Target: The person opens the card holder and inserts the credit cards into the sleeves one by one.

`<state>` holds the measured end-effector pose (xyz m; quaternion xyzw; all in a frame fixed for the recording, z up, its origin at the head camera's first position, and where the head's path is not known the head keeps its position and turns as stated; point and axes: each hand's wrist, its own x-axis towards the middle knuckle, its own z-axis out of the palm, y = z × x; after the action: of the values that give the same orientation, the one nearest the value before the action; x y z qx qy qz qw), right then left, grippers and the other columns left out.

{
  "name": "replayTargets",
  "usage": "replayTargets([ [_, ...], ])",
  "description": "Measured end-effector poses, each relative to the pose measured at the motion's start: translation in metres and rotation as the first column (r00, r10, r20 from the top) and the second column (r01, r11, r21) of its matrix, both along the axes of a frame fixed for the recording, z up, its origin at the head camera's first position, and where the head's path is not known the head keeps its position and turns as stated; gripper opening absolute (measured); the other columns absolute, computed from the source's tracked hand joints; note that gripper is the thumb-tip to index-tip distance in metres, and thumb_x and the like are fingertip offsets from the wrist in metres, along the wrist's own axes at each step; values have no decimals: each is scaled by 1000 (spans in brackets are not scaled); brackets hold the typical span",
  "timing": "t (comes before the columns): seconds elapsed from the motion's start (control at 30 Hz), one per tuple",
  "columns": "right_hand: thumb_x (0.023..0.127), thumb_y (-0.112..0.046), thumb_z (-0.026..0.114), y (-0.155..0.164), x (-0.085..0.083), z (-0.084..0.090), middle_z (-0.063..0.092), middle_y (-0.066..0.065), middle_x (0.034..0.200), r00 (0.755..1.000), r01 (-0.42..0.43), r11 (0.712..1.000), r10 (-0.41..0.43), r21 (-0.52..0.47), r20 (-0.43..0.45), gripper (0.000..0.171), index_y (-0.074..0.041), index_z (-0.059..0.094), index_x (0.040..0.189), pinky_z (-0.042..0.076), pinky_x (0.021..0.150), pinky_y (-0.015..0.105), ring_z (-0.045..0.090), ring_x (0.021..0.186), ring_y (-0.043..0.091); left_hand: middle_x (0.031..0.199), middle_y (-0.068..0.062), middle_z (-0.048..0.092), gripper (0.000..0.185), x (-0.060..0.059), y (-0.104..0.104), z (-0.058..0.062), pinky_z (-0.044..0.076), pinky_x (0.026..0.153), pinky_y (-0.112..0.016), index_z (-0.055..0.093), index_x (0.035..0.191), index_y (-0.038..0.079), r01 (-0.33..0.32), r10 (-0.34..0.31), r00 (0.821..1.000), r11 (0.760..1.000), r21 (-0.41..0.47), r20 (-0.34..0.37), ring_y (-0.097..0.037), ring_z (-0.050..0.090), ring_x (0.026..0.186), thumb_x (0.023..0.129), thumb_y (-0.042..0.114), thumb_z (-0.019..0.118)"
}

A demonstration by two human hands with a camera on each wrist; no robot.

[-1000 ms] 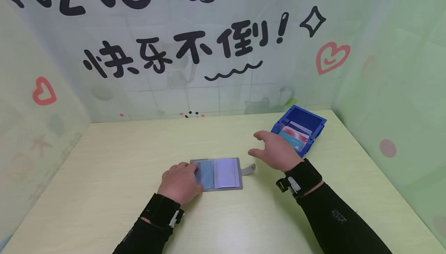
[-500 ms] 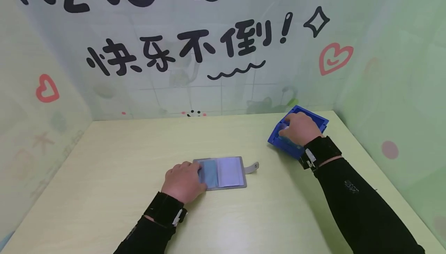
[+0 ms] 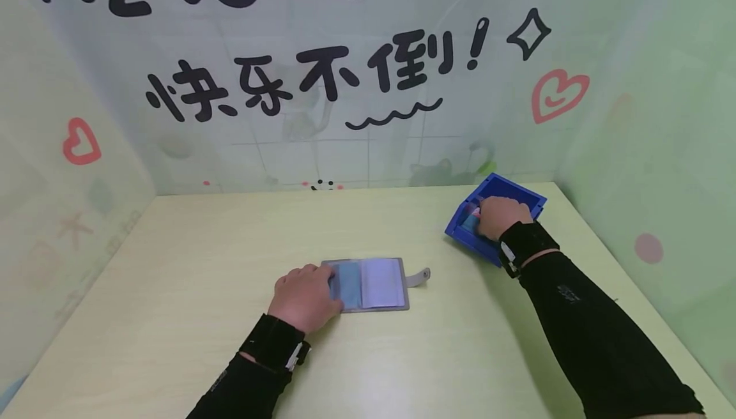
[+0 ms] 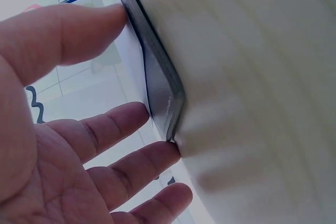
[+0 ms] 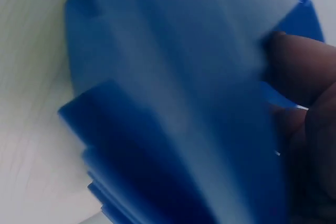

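The left hand (image 3: pixel 303 296) still presses flat on the open card holder (image 3: pixel 370 284) at table centre, while the right hand (image 3: pixel 499 216) has moved into the blue bin (image 3: pixel 522 193), fingers curled onto its cards (image 3: pixel 471 220), grip unconfirmed.

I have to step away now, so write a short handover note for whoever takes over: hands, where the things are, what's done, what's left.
Left hand: fingers straight, pressing the left page of the open card holder flat on the table.
Right hand: reaching into the blue box at the table's far right, among the cards; its grip is hidden.
Done: holder open and steadied.
Left: probably lift a card out and slide it into a holder sleeve; no card is out yet.
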<state>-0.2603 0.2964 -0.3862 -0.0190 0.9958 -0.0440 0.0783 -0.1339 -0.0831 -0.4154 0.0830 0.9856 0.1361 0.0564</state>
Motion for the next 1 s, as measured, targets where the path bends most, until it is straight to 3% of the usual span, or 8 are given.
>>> replayTargets([
  [0.1,94,-18,62,4,-4,-9,70,15,89,1000,15,1000,-15,16,-4,19,-6,69,80,46,96,65,65,87,39,133,-17,67,58,-1,0,-2,46,105,-65,64,139,6,-3,3,1000,1000,-1,-3,-40,62,117,91,35,79],
  [0.2,94,-19,61,7,-6,-14,72,18,98,1000,18,999,-18,31,-5,18,-4,72,91,45,96,64,65,93,40,133,-17,67,57,-1,0,-2,45,106,-65,64,139,7,-9,9,1000,1000,-1,-3,-40,62,117,91,35,79],
  [0.33,96,-19,59,9,-6,-14,74,21,104,1000,19,999,-19,47,3,21,-2,73,97,44,97,65,65,96,42,133,-17,67,57,-1,1,0,45,107,-66,63,139,7,-8,8,1000,1000,-5,-1,-42,61,120,91,34,78],
  [0.5,96,-16,58,9,-5,-10,74,20,100,1000,25,999,-25,33,10,20,-4,73,90,43,95,65,65,94,41,132,-17,66,57,0,1,2,44,107,-66,62,139,7,-3,3,1000,1000,-10,-2,-42,61,121,92,34,78],
  [0.77,99,-15,54,11,-9,-17,74,21,103,1000,27,999,-27,36,3,24,-2,74,96,44,95,64,66,95,41,133,-18,67,58,0,1,3,44,107,-66,63,139,7,-4,4,1000,1000,-8,-3,-42,61,120,91,34,79],
  [1.0,99,-13,55,9,-5,-15,71,15,93,999,33,999,-33,-2,7,19,-4,70,92,44,89,59,61,87,35,132,-17,68,57,0,2,0,45,106,-65,64,139,7,-10,10,1000,1000,-14,-9,-41,62,118,91,34,80],
])
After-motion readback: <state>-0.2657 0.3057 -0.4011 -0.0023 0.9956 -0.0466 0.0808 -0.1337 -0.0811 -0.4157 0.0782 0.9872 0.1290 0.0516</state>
